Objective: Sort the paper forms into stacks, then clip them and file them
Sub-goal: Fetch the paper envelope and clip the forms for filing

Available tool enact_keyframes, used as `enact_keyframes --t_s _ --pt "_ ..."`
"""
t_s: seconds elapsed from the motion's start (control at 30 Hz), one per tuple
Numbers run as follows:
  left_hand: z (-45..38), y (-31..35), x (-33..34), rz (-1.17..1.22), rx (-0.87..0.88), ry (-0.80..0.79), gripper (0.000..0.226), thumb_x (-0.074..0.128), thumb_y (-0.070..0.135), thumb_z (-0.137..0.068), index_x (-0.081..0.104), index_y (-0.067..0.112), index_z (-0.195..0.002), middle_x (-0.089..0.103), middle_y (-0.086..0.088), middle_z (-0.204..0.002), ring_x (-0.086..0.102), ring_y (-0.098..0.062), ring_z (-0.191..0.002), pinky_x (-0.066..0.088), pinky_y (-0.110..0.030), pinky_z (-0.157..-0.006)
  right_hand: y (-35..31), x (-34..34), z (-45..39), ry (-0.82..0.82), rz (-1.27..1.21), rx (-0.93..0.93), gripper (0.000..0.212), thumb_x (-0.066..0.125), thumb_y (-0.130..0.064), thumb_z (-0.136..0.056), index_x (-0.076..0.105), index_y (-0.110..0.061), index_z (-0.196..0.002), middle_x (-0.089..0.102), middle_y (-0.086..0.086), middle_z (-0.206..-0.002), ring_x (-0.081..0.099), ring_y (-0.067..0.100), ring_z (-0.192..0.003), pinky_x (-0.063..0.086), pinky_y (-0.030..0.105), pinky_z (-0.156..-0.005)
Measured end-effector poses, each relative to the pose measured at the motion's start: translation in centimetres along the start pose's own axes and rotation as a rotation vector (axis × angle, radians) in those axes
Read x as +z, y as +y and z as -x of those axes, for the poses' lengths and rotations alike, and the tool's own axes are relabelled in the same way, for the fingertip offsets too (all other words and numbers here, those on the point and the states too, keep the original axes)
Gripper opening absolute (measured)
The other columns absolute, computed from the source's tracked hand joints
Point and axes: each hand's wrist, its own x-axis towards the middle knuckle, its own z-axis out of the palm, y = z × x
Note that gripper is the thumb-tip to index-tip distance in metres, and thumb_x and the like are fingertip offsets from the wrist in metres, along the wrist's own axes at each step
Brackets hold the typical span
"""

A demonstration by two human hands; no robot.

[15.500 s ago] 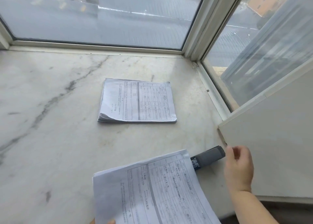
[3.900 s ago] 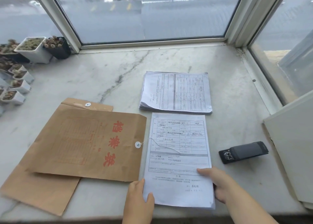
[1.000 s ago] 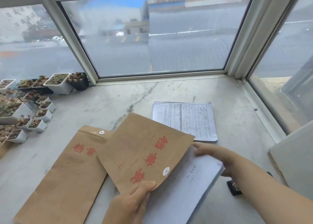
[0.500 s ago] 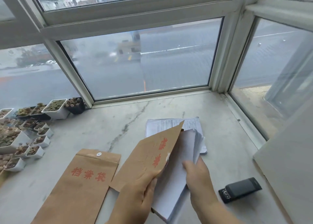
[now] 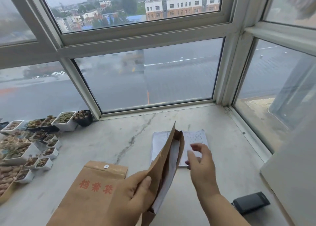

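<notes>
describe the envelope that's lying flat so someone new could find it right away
Start at the marble sill under the big window. Near its front edge, right of the small plant pots, lies a brown envelope, unlike the one the left hand holds up.

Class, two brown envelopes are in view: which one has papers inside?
The envelope gripped upright by the left hand; white sheets show inside. The other envelope lies flat.

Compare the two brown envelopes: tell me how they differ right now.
The held envelope is raised and tilted, gripped by the left hand; the flat envelope lies on the marble sill. The held envelope gapes open with white papers inside; the flat envelope's flap is folded shut over its button. The flat envelope shows red characters; the held envelope's print is hidden. Both are brown paper.
</notes>
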Motion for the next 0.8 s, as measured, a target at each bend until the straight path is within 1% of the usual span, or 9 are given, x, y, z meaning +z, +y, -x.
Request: enact_keyframes --t_s 0.13,0.2,0.3,0.4,0.47,0.57,0.63,0.7,0.8 --pt "2.0 -4.5 -1.7 0.476 -0.415 0.233 0.018 0.060 0.024 -0.086 0.075 0.027 -0.077 0.071 0.011 -0.079 0.066 -0.007 -0.082 0.052 -0.027 -0.081 0.7 -1.1 -0.5 -0.340 0.276 0.066 0.040 0.054 -0.001 -0.086 0.055 -0.038 -0.102 0.064 -0.006 -0.110 0.063 0.009 -0.086 0.050 0.020 -0.073" --pt "2.9 -6.4 -1.4 0.720 -0.721 0.435 0.020 0.061 0.020 -0.092 0.078 0.027 -0.083 0.075 -0.003 -0.089 0.067 -0.027 -0.095 0.049 -0.046 -0.095 1.3 0.0 1.2 -0.556 0.450 0.017 0.053 0.062 -0.014 -0.080 0.043 -0.054 -0.109 0.059 -0.016 -0.117 0.060 0.000 -0.097 0.049 0.019 -0.084" --pt "4.3 -8.2 -2.3 0.702 -0.883 0.509 0.016 0.060 0.028 -0.091 0.076 0.025 -0.090 0.074 -0.009 -0.094 0.066 -0.036 -0.099 0.045 -0.059 -0.097 2.1 3.5 5.1 -0.818 0.498 -0.124 0.077 0.067 -0.050 -0.068 0.024 -0.064 -0.130 0.035 -0.040 -0.136 0.040 -0.015 -0.123 0.035 0.014 -0.103" --pt "6.5 -9.9 -3.4 0.684 -0.981 0.588 0.025 0.054 0.020 -0.097 0.076 0.016 -0.088 0.073 -0.016 -0.095 0.066 -0.037 -0.096 0.049 -0.054 -0.094 3.5 8.1 8.2 -1.006 0.623 -0.273 0.077 0.033 -0.068 -0.066 -0.003 -0.067 -0.134 -0.005 -0.035 -0.151 0.007 -0.013 -0.137 0.005 0.015 -0.113" --pt "8.6 -11.1 -4.1 0.710 -1.035 0.681 0.025 0.049 0.009 -0.098 0.072 0.006 -0.088 0.070 -0.023 -0.091 0.067 -0.026 -0.083 0.057 -0.030 -0.074 5.2 10.8 10.2 -0.942 0.781 -0.438 0.077 0.031 -0.067 -0.071 -0.010 -0.064 -0.136 0.008 -0.027 -0.155 0.015 -0.006 -0.141 0.005 0.017 -0.115" --pt "12.5 -13.2 -5.2 0.703 -1.096 0.758 0.018 0.054 0.001 -0.093 0.069 0.010 -0.096 0.072 -0.010 -0.091 0.071 -0.012 -0.084 0.056 -0.018 -0.073 8.9 14.1 12.0 -0.923 0.883 -0.535 0.108 0.056 -0.064 -0.063 0.006 -0.035 -0.154 0.044 -0.007 -0.141 0.030 0.009 -0.136 0.012 0.031 -0.113" --pt "15.3 -15.1 -5.8 0.733 -1.169 0.744 0.021 0.052 -0.001 -0.094 0.067 0.010 -0.102 0.074 -0.008 -0.097 0.070 -0.018 -0.093 0.056 -0.027 -0.079 10.8 15.8 13.3 -0.970 0.884 -0.604 0.089 0.050 -0.054 -0.069 0.023 -0.033 -0.152 0.044 -0.001 -0.140 0.023 0.013 -0.135 0.006 0.036 -0.114" --pt "17.6 -17.0 -6.0 0.812 -1.244 0.723 0.025 0.041 -0.006 -0.097 0.063 0.006 -0.099 0.074 -0.003 -0.074 0.070 -0.012 -0.065 0.056 -0.024 -0.059 12.4 17.1 14.5 -1.020 0.910 -0.684 0.066 0.046 -0.040 -0.074 0.042 -0.031 -0.140 0.045 0.001 -0.140 0.028 0.013 -0.135 0.005 0.038 -0.115" --pt "20.1 -19.7 -5.6 0.804 -1.353 0.647 0.028 0.038 -0.006 -0.098 0.062 0.007 -0.092 0.072 -0.001 -0.064 0.068 -0.017 -0.060 0.056 -0.031 -0.054 15.0 19.2 15.7 -1.122 0.963 -0.661 0.068 0.047 -0.038 -0.066 0.047 -0.029 -0.133 0.044 0.003 -0.140 0.043 0.013 -0.127 0.012 0.043 -0.111"
